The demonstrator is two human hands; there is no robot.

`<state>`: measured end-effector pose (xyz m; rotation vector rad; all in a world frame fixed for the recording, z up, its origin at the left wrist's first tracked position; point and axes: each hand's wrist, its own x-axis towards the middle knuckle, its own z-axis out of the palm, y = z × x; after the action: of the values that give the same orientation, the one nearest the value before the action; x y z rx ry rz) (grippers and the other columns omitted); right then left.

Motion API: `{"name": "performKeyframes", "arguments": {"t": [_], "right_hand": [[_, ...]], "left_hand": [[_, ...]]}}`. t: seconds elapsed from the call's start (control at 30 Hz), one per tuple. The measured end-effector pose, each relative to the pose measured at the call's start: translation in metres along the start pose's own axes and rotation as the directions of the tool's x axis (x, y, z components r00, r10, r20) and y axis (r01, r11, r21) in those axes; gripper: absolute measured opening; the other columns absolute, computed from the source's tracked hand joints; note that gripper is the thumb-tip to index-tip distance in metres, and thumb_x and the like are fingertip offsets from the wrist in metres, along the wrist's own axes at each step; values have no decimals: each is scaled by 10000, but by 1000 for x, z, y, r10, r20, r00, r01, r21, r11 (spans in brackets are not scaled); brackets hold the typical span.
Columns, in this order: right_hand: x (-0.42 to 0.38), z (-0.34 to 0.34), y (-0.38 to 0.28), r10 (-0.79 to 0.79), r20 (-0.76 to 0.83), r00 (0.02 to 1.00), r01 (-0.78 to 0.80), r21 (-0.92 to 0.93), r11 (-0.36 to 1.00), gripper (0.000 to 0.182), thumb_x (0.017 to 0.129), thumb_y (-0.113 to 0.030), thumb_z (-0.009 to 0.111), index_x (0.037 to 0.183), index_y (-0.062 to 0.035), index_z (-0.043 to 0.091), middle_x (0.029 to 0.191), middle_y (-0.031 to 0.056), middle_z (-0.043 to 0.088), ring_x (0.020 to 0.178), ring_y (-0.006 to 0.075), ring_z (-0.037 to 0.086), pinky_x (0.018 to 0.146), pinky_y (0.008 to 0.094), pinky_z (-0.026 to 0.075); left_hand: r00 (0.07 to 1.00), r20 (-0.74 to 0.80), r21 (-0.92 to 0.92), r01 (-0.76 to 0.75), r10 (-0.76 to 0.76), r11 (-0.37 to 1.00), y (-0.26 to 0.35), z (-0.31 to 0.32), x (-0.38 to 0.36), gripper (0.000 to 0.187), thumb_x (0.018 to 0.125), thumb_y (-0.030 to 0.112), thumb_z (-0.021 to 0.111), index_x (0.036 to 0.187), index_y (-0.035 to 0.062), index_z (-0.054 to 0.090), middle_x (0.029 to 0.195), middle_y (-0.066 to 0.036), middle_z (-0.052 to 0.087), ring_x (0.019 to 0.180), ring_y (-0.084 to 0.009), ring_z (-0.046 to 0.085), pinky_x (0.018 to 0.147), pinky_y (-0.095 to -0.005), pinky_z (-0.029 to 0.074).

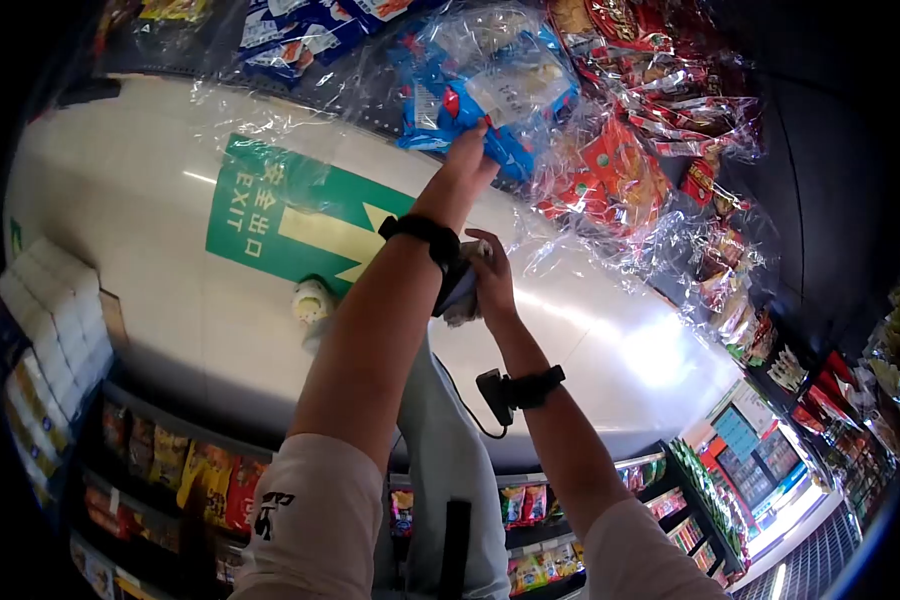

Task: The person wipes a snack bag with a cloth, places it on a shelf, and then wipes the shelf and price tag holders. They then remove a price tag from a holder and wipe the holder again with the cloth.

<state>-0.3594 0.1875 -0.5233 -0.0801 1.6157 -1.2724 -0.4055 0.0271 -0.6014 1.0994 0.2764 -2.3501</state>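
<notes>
My left hand (470, 158) reaches up to a blue snack packet (510, 85) on the shelf, its fingers closed on the packet's lower edge. Clear plastic wraps around this packet. Lower and to the right, my right hand (492, 280) is closed around a crumpled grey cloth (460, 295), which my left wrist partly hides. Red snack packets (610, 170) in clear plastic lie to the right of the blue one. Dark blue packets (305, 40) lie to its left.
A green exit sign (290, 215) marks the pale floor. Shelves of colourful snack bags (205, 475) stand along the lower side. White stacked packs (55, 310) are at the left. A small plush toy (312, 300) shows beside my left forearm. A bright glass-fronted area (755, 450) lies at the right.
</notes>
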Motion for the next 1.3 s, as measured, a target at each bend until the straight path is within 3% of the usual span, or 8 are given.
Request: {"name": "performKeyframes", "arguments": {"t": [0.23,0.43,0.9,0.97,1.03,1.07,1.23,1.3], "right_hand": [[-4,-12,8,48,-184,982,-91,-229,969,350,767,-80,524,1115,-54,513,915,112,577,821,196,566,750,305,473],[2,-8,1,-75,-211,975,1,-332,943,302,786,-92,528,1085,-60,496,908,99,564,833,189,550,737,326,468],[-31,41,-9,14,-33,999,-26,-412,911,367,796,-154,540,1152,-66,553,969,104,608,862,209,575,784,321,458],[-46,51,-10,-5,-18,1000,-3,-425,905,400,792,-159,543,1181,-68,546,995,117,613,890,224,585,803,327,459],[-56,60,-13,-35,-23,999,19,-510,860,428,790,-171,547,1201,-50,537,1035,153,618,952,259,601,851,355,464],[-60,62,-11,-39,-15,999,25,-511,859,428,790,-171,547,1201,-50,537,1035,153,618,952,259,601,851,355,464],[-75,67,-5,-108,75,991,129,-697,706,387,798,-167,554,1150,-7,541,1041,178,610,960,299,602,843,379,474],[-88,78,-19,-49,71,996,84,-680,729,375,789,-141,562,1138,-3,545,1035,182,607,952,307,601,831,375,475]], "left_hand": [[980,-189,680,171,-55,713,16,-16,1,296,897,392,575,1075,156,564,1034,-20,614,935,-202,588,845,-376,465],[975,-146,912,199,-169,360,71,-12,-54,533,768,542,674,1113,158,541,1068,6,570,1002,-127,563,808,-316,453],[996,-76,901,85,-40,424,119,-127,-153,448,900,420,539,1187,77,507,1110,-62,617,1003,-198,588,851,-356,436],[1000,-24,928,25,-8,372,117,-171,-177,418,919,361,529,1182,36,507,1082,-96,620,953,-201,609,812,-319,457],[978,125,965,-158,165,208,117,-186,-219,294,921,272,492,803,13,563,684,-31,561,637,-120,522,615,-273,410],[980,185,981,-179,-72,80,129,-227,-212,305,925,273,478,783,16,563,677,-39,566,640,-135,532,605,-294,401],[985,28,993,-47,171,106,135,-256,-289,304,935,297,463,923,10,563,791,-110,637,762,-214,630,730,-316,475],[978,79,991,-55,194,-125,149,-248,-313,307,937,304,476,1007,14,550,911,-138,662,872,-262,648,796,-341,493]]}}
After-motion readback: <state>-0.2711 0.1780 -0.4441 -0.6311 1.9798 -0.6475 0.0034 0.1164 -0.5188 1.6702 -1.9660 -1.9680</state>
